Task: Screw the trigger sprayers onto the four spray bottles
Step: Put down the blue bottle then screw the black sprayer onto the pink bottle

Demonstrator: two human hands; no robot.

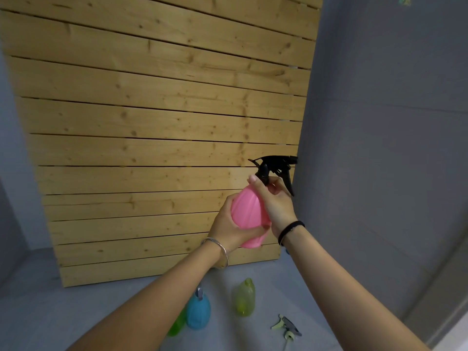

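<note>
Nearest to us, low right on the grey floor point(50, 312), we see a loose trigger sprayer point(287, 326) lying on its side, pale green and grey, touching no bottle. Left of it a yellow-green bottle point(244, 297) stands upright with a bare neck. Further left stands a blue bottle point(198, 311) with a grey part at its neck; we cannot tell if that part is screwed on. Just beside the blue one, a green bottle point(177, 324) is mostly hidden behind the left forearm. Both arms reach up from the near edge and hold the pink bottle point(249, 211) in the air, above the floor group and right of centre. We see the left hand point(228, 224) wrapped round the pink body from the left and below, fingers curled on it, with a silver bangle point(220, 245) on the wrist. The right hand point(273, 198) grips at the bottle neck, fingers and thumb curled round the collar of the black trigger sprayer point(274, 168), which sits on top of the pink bottle with its lever pointing right and down. A black wristband point(291, 230) is on the right wrist. How far the thread is seated is hidden by the fingers. Behind stands a wooden slat panel point(152, 122), upright on the floor, and to the far right a grey wall point(379, 122).
</note>
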